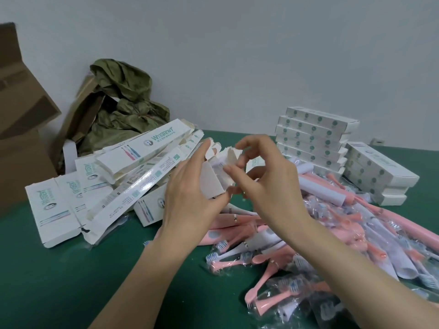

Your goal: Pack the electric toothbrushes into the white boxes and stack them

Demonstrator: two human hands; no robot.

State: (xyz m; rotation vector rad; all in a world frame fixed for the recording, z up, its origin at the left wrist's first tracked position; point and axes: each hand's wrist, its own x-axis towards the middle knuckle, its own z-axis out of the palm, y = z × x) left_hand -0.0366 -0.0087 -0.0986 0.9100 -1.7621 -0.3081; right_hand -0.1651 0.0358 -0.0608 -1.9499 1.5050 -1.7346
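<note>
Now | left hand [190, 195] gripped the white box [210, 182] above the worktop [71, 281] | right hand [270, 184] fingers [251, 143] pinched its end flap | thin card looked light, easily creased: best held by long edges

Two hands: left hand [187, 191], right hand [270, 179]. One box [212, 180] held. Two stacks: back stack [313, 138], right stack [380, 176]. One bag [123, 103]. Uncountably many toothbrushes [308, 233].

Boxes [133, 162] L, brushes [332, 233] R, stacks [313, 138] behind, prob. touching.
</note>
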